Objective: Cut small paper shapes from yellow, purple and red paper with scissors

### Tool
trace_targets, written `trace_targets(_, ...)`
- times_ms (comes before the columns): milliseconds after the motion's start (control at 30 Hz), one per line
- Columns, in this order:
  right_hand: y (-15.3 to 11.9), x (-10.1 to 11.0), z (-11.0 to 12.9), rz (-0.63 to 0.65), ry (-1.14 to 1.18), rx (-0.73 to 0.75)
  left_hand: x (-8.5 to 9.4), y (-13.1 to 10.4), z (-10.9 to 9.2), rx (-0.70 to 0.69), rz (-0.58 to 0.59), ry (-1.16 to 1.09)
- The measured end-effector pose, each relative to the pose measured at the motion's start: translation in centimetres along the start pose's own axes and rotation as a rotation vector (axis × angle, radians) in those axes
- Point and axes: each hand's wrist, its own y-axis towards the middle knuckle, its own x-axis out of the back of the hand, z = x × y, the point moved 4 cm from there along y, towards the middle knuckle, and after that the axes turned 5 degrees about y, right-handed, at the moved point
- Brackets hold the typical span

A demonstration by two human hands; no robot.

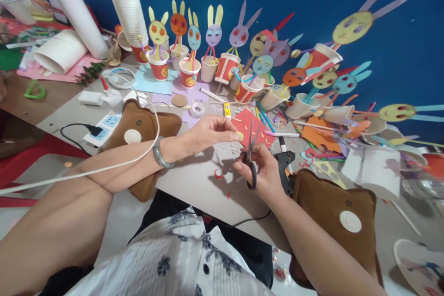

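Observation:
Between the thumb and fingers of my left hand (217, 132) is a small yellow paper circle (240, 136). My right hand (262, 166) grips black-handled scissors (252, 148), whose blades point up and stand slightly apart just right of the circle. Beneath and behind both hands lies a sheet of red paper (251, 125) with thin pale paper trimmings on it. Red paper scraps (218, 174) are scattered on the table near my right hand. A yellow glue stick (226, 110) and a roll of clear tape (197, 109) lie beyond my left hand.
Paper cups with rabbit-faced figures (189, 71) line the blue wall. A brown cushion (149, 125) lies under my left forearm, another brown cushion (336, 222) by my right. A white cable (104, 173) crosses my left arm. A power strip (104, 128) sits at left, a black glue gun (285, 171) beside my right hand.

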Motion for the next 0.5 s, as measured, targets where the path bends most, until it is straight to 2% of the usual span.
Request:
trace_targets(133, -0.1, -0.6, 0.1, 0.068, 0.033, -0.035, 0.0, 0.1, 0.4, 0.015, 0.002, -0.048)
trace_targets(267, -0.3, -1.2, 0.3, 0.117, 0.052, -0.024, -0.2, -0.1, 0.0, -0.002, -0.019, -0.05)
trace_targets(500, -0.4, -1.5, 0.3, 0.133, 0.092, -0.027, -0.8, -0.5, -0.6, 0.015, -0.045, -0.026)
